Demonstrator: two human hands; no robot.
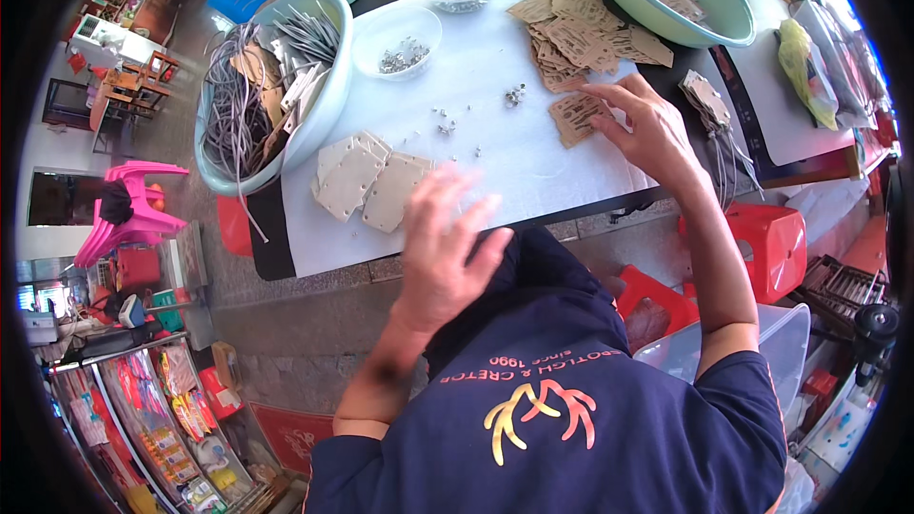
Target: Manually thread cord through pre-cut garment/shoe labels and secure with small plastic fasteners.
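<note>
While the left hand (pixel 447 243) hangs open and blurred beside the pale flat pieces (pixel 350 179), the right hand (pixel 609 112) stands half-open, thumb and forefinger parted at one brown card (pixel 573 122). Card: lies on the white sheet (pixel 533 186), at the near side of the brown pile (pixel 579 30); whether the fingers touch it, cannot tell. Handling, by judgement: light, thin, fairly stiff, liable to crease if squeezed; best taken by two opposite edges. Adjacent, to the left: loose small metal pieces (pixel 515 95), clustered.
</note>
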